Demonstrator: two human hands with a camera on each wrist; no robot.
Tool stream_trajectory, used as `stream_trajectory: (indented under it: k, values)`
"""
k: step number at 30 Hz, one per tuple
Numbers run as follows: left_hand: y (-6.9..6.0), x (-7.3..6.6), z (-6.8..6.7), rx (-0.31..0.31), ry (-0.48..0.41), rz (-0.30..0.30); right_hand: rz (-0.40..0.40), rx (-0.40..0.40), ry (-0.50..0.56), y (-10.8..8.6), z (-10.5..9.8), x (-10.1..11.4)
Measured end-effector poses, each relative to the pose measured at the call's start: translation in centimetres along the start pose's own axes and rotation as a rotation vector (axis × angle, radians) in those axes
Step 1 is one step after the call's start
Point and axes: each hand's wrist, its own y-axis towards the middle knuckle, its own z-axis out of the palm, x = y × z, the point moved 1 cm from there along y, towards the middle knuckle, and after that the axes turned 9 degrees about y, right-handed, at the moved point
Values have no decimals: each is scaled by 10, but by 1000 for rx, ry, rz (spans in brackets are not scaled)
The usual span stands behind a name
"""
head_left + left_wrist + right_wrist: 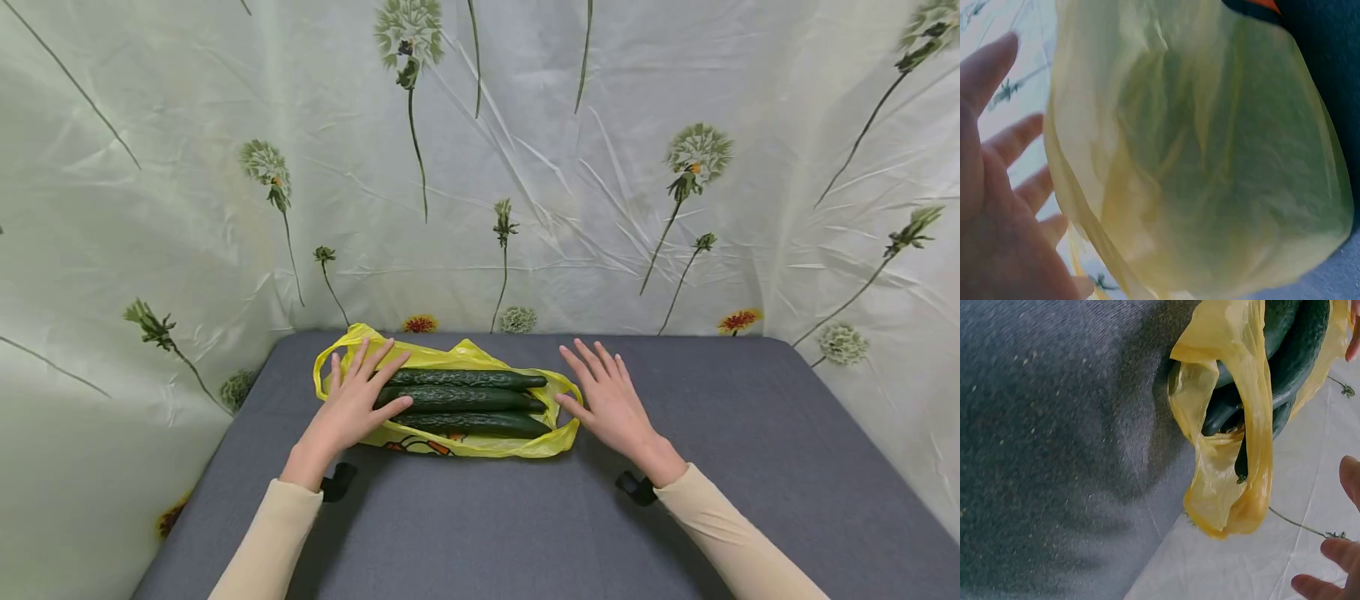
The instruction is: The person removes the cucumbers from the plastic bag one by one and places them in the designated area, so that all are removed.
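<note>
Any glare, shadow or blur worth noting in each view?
Head: glare streaks on the pale, glossy flower-printed sheeting, soft shadows on the dark grey cloth-covered table; left wrist: the translucent yellow plastic bag looks softly focused; right wrist: dark shadow on the table.

From up high, the head camera looks forward and down at the bench (480, 525) and flowery cloth (337, 100). The left wrist camera is so close that the yellow bag (1210, 156) fills most of its view. The right wrist camera, tipped sideways, looks from farther off at the bag's right end. All three share the bag; head and right wrist both show cucumbers (1300, 356).
</note>
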Motion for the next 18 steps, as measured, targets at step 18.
stream_trajectory:
  k: [18]
  values:
    - [-11, 29, 5, -1, -64, 1, -226, -23, 149, 15, 20, 22]
